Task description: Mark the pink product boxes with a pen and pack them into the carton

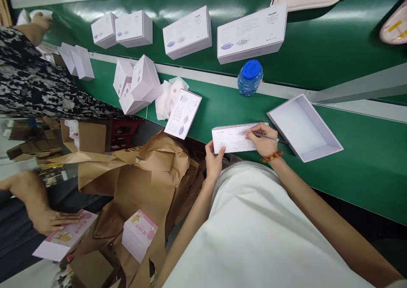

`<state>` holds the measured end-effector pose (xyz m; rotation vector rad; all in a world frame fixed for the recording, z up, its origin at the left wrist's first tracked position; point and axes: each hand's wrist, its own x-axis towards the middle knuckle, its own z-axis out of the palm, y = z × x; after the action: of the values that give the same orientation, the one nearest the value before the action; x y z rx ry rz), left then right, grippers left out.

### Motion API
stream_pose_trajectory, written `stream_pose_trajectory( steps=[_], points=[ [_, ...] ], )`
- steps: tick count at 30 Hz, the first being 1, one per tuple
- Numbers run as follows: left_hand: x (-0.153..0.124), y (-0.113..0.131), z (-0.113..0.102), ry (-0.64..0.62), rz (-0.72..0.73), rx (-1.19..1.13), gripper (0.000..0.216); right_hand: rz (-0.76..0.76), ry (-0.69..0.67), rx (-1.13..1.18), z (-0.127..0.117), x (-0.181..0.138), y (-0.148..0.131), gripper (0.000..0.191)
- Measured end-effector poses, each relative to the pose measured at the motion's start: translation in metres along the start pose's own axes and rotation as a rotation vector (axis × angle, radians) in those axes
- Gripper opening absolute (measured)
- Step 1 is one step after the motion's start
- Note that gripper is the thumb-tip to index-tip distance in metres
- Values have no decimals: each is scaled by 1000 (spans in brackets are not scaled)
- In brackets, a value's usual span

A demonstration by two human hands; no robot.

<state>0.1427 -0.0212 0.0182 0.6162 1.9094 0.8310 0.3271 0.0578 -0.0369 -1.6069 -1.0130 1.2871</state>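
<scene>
A white printed box [230,140] lies at the near edge of the green table, its text side up. My left hand [214,160] grips its left end, thumb on top and fingers at the side. Over its right part, my right hand [263,139] is closed around a slim pen [269,137], the tip close to the printed picture. A beaded bracelet [271,156] is on my right wrist. Just right of that hand an open white box part [307,127] rests tilted, its hollow inside showing.
Beyond my hands stands a blue-lidded jar [250,78]. To the left lie a printed box piece [183,113], white wrapped bundles [165,98] and stacked boxes [143,82]. Several boxes line the conveyor [305,46]. At lower left, a co-worker's hand [47,216] touches a pink box.
</scene>
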Motion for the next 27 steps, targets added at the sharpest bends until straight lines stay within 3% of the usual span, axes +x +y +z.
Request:
stream_pose_trajectory(
  steps=[20, 27],
  points=[
    [-1, 6, -4, -28, -13, 39, 60, 15, 7, 1, 1, -1, -3, 31],
    [0, 5, -4, -35, -14, 26, 59, 18, -22, -3, 0, -3, -6, 20]
  ],
)
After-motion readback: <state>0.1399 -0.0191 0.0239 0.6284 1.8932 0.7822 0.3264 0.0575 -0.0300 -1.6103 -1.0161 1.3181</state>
